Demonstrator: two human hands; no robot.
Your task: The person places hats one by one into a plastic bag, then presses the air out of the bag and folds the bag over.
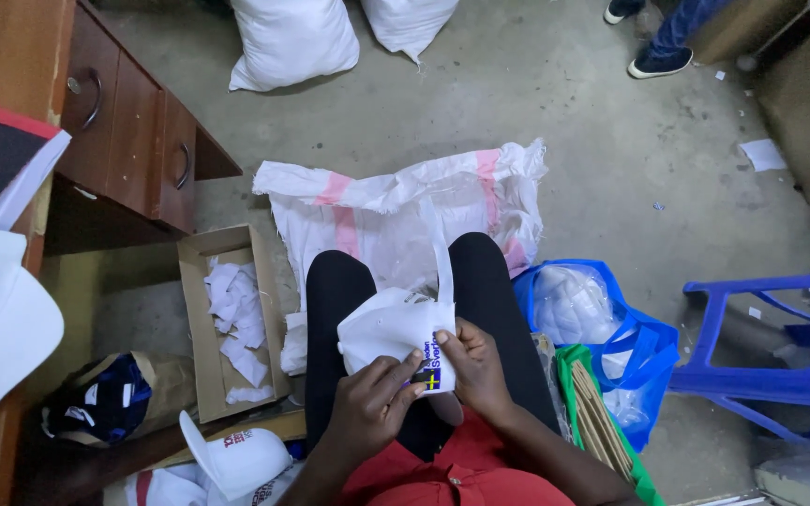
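Both hands, left hand (367,405) and right hand (475,367), pinch one white cap (394,330).

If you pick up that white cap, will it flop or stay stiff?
Probably a bit of both. The white cap looks like thin cloth, crumpled where the left hand and right hand hold it, so the crown likely flops. It seems light: fingertips alone carry it.

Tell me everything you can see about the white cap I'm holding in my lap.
The white cap looks like soft fabric and carries a small printed patch with a blue and yellow cross emblem near its lower edge. It sits crumpled above the black-clad thighs. The left hand pinches it from below; the right hand grips its patch side.
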